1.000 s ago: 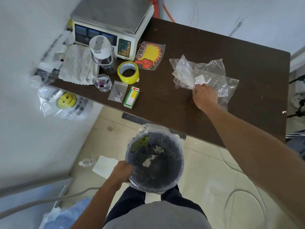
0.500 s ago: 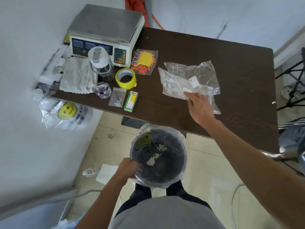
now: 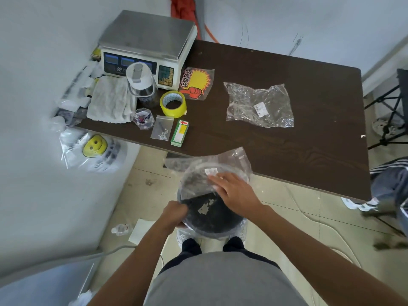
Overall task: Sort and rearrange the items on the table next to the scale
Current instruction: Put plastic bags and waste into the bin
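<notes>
A black bin (image 3: 220, 230) lined with clear plastic is held below the table's near edge, some scraps inside. My left hand (image 3: 174, 214) grips its left rim. A clear plastic bag (image 3: 234, 160) with a white label lies over the bin's far half. My right hand (image 3: 236, 193) presses on it with straight fingers. A second clear bag (image 3: 258, 104) lies on the dark table (image 3: 309, 140). Near the scale (image 3: 145, 38) are yellow tape (image 3: 173, 104), a green box (image 3: 180, 133), a zip bag of screws (image 3: 162, 127) and an orange sign (image 3: 196, 83).
A white towel (image 3: 110, 100), a lidded jar (image 3: 141, 85) and a small bag (image 3: 143, 118) crowd the table's left end. A smiley-face bag (image 3: 95, 146) hangs off that edge. A bottle (image 3: 120, 229) and paper (image 3: 141, 230) lie on the floor. A tripod (image 3: 388, 129) stands at the right.
My right hand has drawn one clear bag off the table toward me and over the bin. The other bag stays on the table. The left hand keeps its grip on the bin.
</notes>
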`<state>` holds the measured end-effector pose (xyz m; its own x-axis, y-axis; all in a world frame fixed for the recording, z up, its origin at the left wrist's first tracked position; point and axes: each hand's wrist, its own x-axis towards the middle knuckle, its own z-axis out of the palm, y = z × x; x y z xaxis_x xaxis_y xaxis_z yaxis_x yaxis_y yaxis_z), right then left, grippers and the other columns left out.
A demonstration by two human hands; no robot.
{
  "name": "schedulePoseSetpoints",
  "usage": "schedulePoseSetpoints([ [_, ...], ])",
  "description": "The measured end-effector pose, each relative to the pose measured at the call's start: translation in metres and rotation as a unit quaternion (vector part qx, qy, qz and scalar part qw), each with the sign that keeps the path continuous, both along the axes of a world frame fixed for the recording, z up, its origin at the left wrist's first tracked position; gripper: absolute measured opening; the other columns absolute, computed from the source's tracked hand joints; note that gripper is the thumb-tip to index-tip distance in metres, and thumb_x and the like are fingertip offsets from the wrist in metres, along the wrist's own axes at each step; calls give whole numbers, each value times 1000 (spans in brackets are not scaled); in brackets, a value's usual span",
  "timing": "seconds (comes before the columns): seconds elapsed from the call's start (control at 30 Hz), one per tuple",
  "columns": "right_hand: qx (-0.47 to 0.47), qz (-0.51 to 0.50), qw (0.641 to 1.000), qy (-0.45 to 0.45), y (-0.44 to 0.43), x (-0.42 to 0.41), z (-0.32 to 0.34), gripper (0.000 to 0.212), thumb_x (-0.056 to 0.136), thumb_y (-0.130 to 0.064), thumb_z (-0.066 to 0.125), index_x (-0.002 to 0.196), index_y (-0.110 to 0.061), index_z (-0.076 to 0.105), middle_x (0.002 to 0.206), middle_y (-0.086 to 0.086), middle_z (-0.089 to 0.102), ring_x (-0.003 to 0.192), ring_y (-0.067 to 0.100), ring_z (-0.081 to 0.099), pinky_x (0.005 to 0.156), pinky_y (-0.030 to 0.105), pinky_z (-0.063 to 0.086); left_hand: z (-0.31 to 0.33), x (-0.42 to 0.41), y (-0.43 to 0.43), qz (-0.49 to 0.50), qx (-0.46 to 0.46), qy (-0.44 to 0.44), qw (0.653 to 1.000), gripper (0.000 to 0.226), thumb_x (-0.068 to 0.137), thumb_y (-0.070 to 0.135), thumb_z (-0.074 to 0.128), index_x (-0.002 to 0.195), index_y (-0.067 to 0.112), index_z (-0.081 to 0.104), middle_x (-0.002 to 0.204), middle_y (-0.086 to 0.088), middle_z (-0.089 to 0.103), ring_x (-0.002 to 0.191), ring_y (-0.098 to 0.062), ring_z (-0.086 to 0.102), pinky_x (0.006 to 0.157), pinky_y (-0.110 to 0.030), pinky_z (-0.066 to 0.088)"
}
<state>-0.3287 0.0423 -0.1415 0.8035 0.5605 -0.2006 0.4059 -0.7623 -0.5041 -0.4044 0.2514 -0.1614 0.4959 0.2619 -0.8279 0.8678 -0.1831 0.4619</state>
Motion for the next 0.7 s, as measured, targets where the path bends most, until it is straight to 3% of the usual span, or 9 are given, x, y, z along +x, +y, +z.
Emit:
schedulePoseSetpoints([
  [0.07, -39, 16, 998, 39, 4, -11, -10, 43, 106, -39, 31, 148, -36, 41, 148, -1, 48, 133, 23, 43, 106, 41, 40, 0, -2, 3, -2, -22, -24, 999, 24, 88, 16, 69, 101, -4, 70, 93, -20, 72, 80, -32, 73, 63, -39, 64],
  [0.13, -71, 29, 995, 71, 7, -22, -20, 46, 106, -38, 30, 151, -36, 35, 153, 0, 43, 136, 25, 40, 109, 44, 36, 1, -4, 6, 15, -37, -33, 999, 22, 86, 13, 77, 98, -6, 71, 86, -19, 70, 72, -31, 71, 53, -33, 61],
  [0.2, -101, 39, 990, 93, 11, -31, -30, 48, 106, -37, 30, 154, -36, 28, 155, 0, 41, 138, 27, 39, 112, 46, 34, 3, -6, 8, 5, -32, -38, 999, 11, 86, 6, 77, 85, -3, 70, 74, -13, 65, 64, -27, 65, 50, -29, 56],
  [0.27, -133, 51, 983, 117, 16, -36, -42, 49, 105, -37, 30, 154, -36, 26, 155, 3, 41, 136, 31, 41, 111, 48, 35, 6, -5, 8, -19, -21, -47, 998, 18, 77, 10, 80, 72, 0, 66, 65, -10, 62, 59, -23, 61, 53, -31, 54],
  [0.33, -156, 66, 976, 139, 21, -37, -52, 49, 104, -34, 29, 153, -37, 29, 151, 7, 44, 130, 34, 45, 108, 48, 38, 8, -3, 8, -20, -16, -41, 999, 26, 71, 20, 74, 80, -3, 70, 73, -15, 68, 65, -27, 68, 57, -38, 60],
  [0.43, -199, 93, 964, 152, 31, -37, -62, 52, 98, -25, 36, 149, -34, 36, 145, 13, 47, 123, 36, 48, 105, 48, 39, 15, 1, 5, 6, -19, -19, 1000, 23, 84, 13, 64, 96, -5, 71, 88, -19, 73, 73, -28, 74, 57, -33, 62],
  [0.57, -242, 103, 953, 148, 43, -33, -72, 48, 97, -22, 40, 145, -15, 44, 143, 17, 49, 130, 35, 48, 110, 47, 37, 18, 4, 2, 5, -10, -7, 1000, 23, 85, 8, 56, 101, -3, 67, 98, -21, 72, 81, -31, 75, 73, -42, 65],
  [0.7, -255, 98, 947, 170, 38, -31, -75, 43, 99, -22, 43, 140, -9, 51, 141, 16, 54, 128, 33, 51, 110, 45, 39, 19, 5, 2, 0, -23, -12, 1000, 23, 85, 9, 58, 102, -2, 67, 96, -19, 72, 81, -30, 75, 70, -39, 65],
])
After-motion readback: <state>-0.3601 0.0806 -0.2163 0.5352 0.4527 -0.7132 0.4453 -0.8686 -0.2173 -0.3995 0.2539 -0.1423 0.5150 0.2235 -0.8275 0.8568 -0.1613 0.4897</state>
